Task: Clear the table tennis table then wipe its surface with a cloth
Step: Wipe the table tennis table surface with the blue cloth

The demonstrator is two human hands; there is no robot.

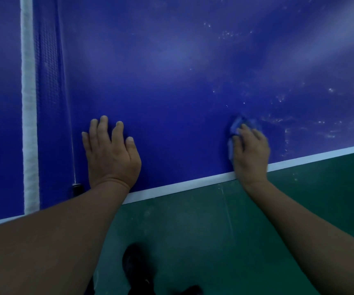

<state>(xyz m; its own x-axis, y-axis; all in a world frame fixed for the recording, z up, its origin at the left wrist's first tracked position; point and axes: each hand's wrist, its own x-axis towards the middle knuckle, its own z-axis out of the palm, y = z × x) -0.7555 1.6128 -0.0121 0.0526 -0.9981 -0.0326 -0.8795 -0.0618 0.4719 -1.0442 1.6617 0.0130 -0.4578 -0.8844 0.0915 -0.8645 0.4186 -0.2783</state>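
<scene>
The blue table tennis table (171, 81) fills the upper view, with a white line along its near edge. My left hand (112, 154) lies flat on the surface near that edge, fingers spread and straight. My right hand (250, 150) presses a small blue cloth (234, 128) onto the table close to the edge; the cloth shows only at the hand's left and front. White smears and specks mark the surface to the right of the cloth.
The net (48, 92) with its white top band (30, 103) runs away from me at the left, and its black clamp (77, 188) sits at the table edge. Green floor (214, 231) lies below, with my dark shoe (137, 267).
</scene>
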